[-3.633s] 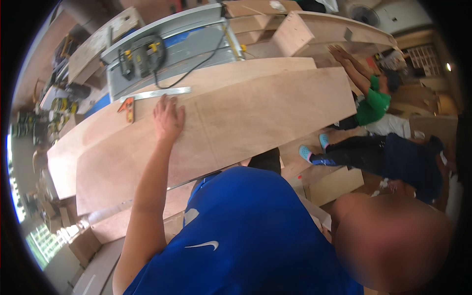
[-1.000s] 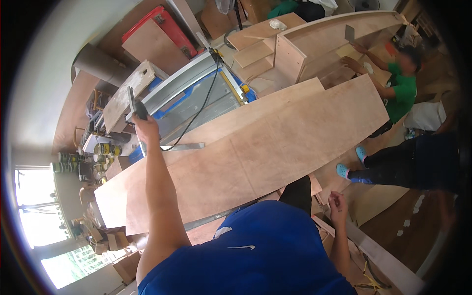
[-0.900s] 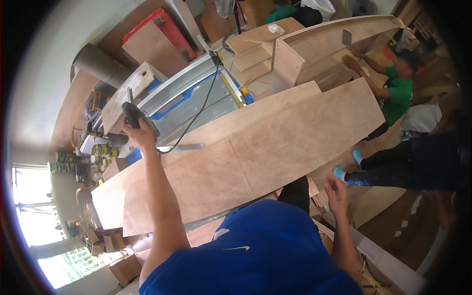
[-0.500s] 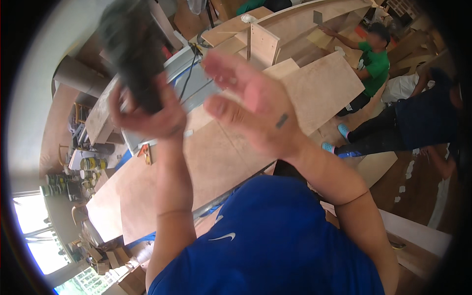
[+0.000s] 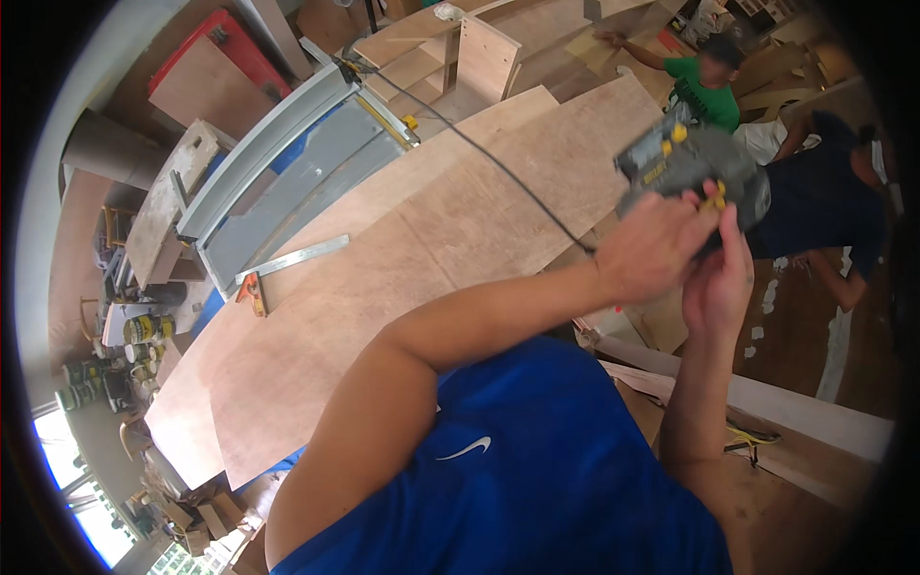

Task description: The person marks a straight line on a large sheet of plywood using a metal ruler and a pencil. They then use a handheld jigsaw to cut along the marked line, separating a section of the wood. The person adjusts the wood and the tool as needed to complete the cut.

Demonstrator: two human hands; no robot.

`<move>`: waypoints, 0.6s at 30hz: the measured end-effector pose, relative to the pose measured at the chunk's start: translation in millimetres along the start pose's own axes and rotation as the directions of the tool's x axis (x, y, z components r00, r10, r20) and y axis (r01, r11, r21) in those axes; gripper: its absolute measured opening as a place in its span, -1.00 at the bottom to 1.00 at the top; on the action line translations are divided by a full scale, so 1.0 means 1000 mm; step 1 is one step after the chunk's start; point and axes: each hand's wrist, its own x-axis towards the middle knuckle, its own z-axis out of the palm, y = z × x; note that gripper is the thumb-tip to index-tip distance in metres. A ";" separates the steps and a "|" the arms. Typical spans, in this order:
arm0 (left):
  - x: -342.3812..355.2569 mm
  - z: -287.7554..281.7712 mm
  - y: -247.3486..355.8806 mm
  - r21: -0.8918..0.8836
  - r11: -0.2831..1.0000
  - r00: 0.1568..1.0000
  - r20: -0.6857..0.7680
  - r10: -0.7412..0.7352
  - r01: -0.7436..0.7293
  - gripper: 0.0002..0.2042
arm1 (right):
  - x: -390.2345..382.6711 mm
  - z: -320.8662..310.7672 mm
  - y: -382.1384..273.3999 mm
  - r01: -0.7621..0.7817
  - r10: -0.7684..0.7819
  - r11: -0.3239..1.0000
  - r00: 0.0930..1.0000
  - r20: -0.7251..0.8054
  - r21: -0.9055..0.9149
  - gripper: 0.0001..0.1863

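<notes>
A dark corded power tool (image 5: pixel 690 168) with yellow knobs and a flat grey plate, resembling a circular saw, is held up at the right, above the floor beyond the plywood's edge. My left hand (image 5: pixel 656 244) reaches across my body and is closed on its near side. From below, my right hand (image 5: pixel 719 283) grips it too, fingers by a yellow knob (image 5: pixel 714 196). Its black cable (image 5: pixel 479 144) runs back over the plywood sheet (image 5: pixel 412 240). A combination square (image 5: pixel 302 257) with an orange head lies on the sheet's left part.
A grey metal table frame (image 5: pixel 287 144) stands behind the sheet. At the far right, one person in green (image 5: pixel 704 91) and another in dark blue (image 5: pixel 819 192) are at work. Paint cans (image 5: pixel 149 331) stand at the left, with wood offcuts (image 5: pixel 216 513) lower down.
The tool has swung from the upper left to the right, carried by my left hand. My right hand, open before, has closed on it. The square's blade and the cable have come into view.
</notes>
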 end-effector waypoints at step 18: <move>-0.191 -0.233 -0.237 0.634 0.529 0.752 -0.130 -0.646 0.564 -0.77 | -0.067 -0.165 0.074 -0.200 0.360 0.915 0.797 -0.484 0.351 -0.65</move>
